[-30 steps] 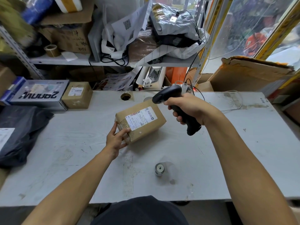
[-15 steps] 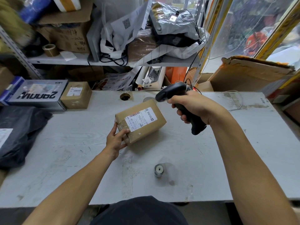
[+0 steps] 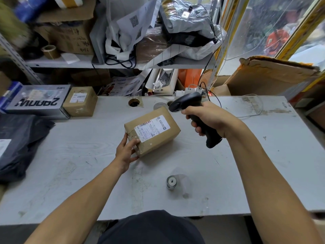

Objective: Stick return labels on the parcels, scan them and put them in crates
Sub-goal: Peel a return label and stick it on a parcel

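Observation:
A brown cardboard parcel (image 3: 158, 136) with a white printed label (image 3: 152, 128) on top lies tilted in the middle of the grey table (image 3: 88, 155). My left hand (image 3: 126, 152) grips its near left corner. My right hand (image 3: 209, 118) is closed around the handle of a black barcode scanner (image 3: 186, 102), whose head points down-left at the parcel's label from just above its far right end. A small roll of labels (image 3: 171, 182) stands on the table nearer to me.
A second small labelled box (image 3: 80, 101) and a grey "Munbyn" carton (image 3: 35, 101) sit at the table's back left. A black poly bag (image 3: 19, 143) lies at the left edge. Cluttered shelves stand behind; an open cardboard box (image 3: 270, 76) is at back right.
My right hand has lifted the scanner slightly and shifted it right, with its head still over the parcel. My left hand and the parcel have stayed in place.

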The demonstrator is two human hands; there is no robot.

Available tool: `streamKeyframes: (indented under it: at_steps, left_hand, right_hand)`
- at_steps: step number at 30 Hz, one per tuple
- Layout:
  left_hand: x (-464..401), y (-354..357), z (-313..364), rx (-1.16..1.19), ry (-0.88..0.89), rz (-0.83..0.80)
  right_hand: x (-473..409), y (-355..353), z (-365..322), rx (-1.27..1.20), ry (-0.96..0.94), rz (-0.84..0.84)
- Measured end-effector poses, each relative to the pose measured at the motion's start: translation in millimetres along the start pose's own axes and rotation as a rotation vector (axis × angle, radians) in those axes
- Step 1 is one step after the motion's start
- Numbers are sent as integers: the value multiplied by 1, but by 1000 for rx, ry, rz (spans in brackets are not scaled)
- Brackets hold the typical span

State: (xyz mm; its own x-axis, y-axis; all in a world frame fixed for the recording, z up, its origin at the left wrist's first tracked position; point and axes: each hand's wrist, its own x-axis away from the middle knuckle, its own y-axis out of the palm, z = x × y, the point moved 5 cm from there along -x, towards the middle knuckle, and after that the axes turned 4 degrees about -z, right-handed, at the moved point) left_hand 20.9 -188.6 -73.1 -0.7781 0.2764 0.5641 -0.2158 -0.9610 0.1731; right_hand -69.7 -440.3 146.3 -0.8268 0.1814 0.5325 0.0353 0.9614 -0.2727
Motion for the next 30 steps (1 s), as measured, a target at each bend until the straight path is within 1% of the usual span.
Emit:
streamKeyframes:
  at_steps: [9, 16, 18, 22, 24, 26, 30]
  left_hand:
    - [1, 5, -4, -31, 36, 30]
    - [4, 1, 0, -138, 98, 135]
    - [5, -3, -4, -150, 95, 190]
    - [18, -12, -30, -127, 79, 411]
    - [31, -9, -44, -133, 68, 449]
    - [40, -5, -56, -169, 41, 445]
    - [44, 1, -68, -276, 26, 358]
  right_hand:
    - [1, 4, -2, -1, 7, -33]
    - [1, 6, 2, -12, 2, -31]
    - [2, 7, 3, -18, -3, -37]
    - [3, 7, 5, -24, -9, -39]
    - [4, 7, 6, -35, -13, -36]
    - [4, 7, 7, -41, -17, -34]
    - [3, 5, 10, -43, -22, -37]
